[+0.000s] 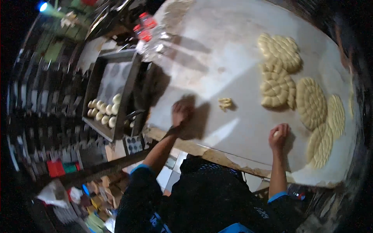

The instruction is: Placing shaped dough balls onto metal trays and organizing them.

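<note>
On the pale worktable [233,70], my right hand [280,134] is closed in a fist, with a bit of pale dough [276,133] showing in it. My left hand [182,112] is over the table's left side, palm toward the surface; shadow and blur hide its fingers. Between the hands, a little farther off, lies a small heap of dough scraps [225,103]. Several flat rounds of dough, scored into pieces, lie at the right. One round [311,101] is beyond my right hand, and a nearer one [320,146] lies to its right.
Left of the table stands a deep metal tray [134,73] with several dough balls [105,113] at its near end. Red-capped clear containers [147,26] are at the table's far left edge. Dark stacked trays [42,112] fill the left. Packages and bags [99,196] lie at lower left.
</note>
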Demonstrator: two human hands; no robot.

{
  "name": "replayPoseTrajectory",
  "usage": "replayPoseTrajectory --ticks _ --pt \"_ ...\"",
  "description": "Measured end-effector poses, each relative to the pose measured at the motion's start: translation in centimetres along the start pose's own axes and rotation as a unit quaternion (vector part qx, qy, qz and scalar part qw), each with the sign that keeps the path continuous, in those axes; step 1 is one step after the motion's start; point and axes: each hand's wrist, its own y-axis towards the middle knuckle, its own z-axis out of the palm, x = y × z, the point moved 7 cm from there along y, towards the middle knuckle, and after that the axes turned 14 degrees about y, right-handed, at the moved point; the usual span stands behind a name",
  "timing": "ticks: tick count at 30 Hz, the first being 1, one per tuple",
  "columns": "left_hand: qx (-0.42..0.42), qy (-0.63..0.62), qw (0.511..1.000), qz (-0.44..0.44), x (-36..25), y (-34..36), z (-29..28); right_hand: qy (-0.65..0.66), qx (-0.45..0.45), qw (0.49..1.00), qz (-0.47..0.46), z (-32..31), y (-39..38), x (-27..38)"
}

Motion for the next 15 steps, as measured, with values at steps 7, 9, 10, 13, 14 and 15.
replayPoseTrajectory --ticks 7,9,10,13,14,15 --pt "0.039 -0.271 0.961 -0.049 -6.3 0.1 2.5 0.016 -0.100 0.985 0.141 6.0 -2.1 1.4" --pt "0.035 -0.251 0.967 -0.002 -4.0 -8.5 4.6 -0.047 0.041 0.994 0.089 5.5 -2.4 9.3" --pt "0.148 -0.394 0.906 -0.053 -3.4 -9.4 2.4 -0.039 0.054 0.995 0.079 4.4 -3.4 7.6" --pt "0.376 -0.326 0.863 0.089 0.9 -8.8 -7.4 0.013 0.090 0.949 0.301 1.2 -6.4 -3.0" --pt "0.364 -0.364 0.853 0.084 3.0 -7.1 -12.1 0.116 0.069 0.902 0.410 1.0 -7.2 -5.6" --pt "0.310 -0.383 0.865 0.093 5.7 -5.3 -17.6 0.220 0.050 0.833 0.506 2.0 -7.7 -6.0"
